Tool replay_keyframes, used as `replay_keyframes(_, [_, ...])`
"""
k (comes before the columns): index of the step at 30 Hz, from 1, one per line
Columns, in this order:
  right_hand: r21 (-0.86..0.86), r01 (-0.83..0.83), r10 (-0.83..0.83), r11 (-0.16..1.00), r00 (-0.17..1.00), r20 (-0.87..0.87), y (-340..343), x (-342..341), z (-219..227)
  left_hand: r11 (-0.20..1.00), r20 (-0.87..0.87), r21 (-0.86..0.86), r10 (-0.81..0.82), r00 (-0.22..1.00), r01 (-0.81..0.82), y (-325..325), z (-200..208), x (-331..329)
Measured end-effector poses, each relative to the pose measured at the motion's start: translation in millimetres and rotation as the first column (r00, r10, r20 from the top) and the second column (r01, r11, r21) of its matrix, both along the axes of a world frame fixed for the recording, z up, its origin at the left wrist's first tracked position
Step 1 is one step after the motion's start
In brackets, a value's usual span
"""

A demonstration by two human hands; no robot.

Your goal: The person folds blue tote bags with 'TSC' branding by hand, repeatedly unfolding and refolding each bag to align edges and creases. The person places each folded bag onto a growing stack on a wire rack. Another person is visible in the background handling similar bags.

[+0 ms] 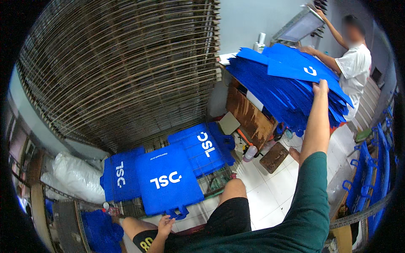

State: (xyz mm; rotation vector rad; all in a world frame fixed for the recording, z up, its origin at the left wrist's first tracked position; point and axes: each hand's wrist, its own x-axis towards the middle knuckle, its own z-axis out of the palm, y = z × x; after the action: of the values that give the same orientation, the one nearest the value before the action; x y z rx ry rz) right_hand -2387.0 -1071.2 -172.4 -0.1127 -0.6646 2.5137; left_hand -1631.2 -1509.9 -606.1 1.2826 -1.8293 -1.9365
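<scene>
My right arm stretches out to the upper right, and my right hand (320, 86) is closed on the near edge of a blue fabric bag (291, 71). That bag carries a white print and lies on top of a tall, uneven stack of blue bags (270, 95). My left hand (165, 226) is low over my thigh, its fingers loosely bent and holding nothing that I can see. Just above it are the handles of another blue printed bag (166, 194), spread flat on a wire rack. Two more printed bags, a left one (122, 179) and a right one (200, 149), lie partly beneath it.
A large rack of wire shelves (122, 71) rises at the left and centre. Across the stack, a person in a white shirt (356, 63) holds a framed screen (299, 27). A bottle (250, 153) and a small brown stool (274, 157) stand on the tiles. Blue bags (363, 177) hang at right.
</scene>
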Motion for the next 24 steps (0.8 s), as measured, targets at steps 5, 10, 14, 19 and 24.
replay_keyframes(5, [0.425, 0.12, -0.095, 0.897, 0.992, -0.079, -22, 30, 33, 0.99, -0.012, -0.129, -0.056, 0.998, 0.054, 13, 21, -13])
replay_keyframes(10, [0.658, 0.195, 0.067, 0.728, 0.934, -0.351, -132, 174, 123, 0.989, -0.126, -0.088, -0.126, 0.984, 0.116, 24, 50, -38])
replay_keyframes(14, [0.789, 0.156, 0.346, 0.595, 0.836, -0.426, -194, 253, 156, 0.998, -0.266, -0.014, 0.05, 0.963, -0.056, 9, 84, -51])
replay_keyframes(19, [0.99, -0.036, 0.83, 0.135, 0.55, -0.093, -250, 360, 166, 0.94, -0.408, -0.053, 0.287, 0.867, -0.336, -46, 108, -52])
replay_keyframes(24, [0.929, -0.046, 0.849, -0.367, 0.391, 0.355, -343, 414, 123, 0.923, -0.279, -0.025, 0.362, 0.889, -0.384, -73, 116, -23])
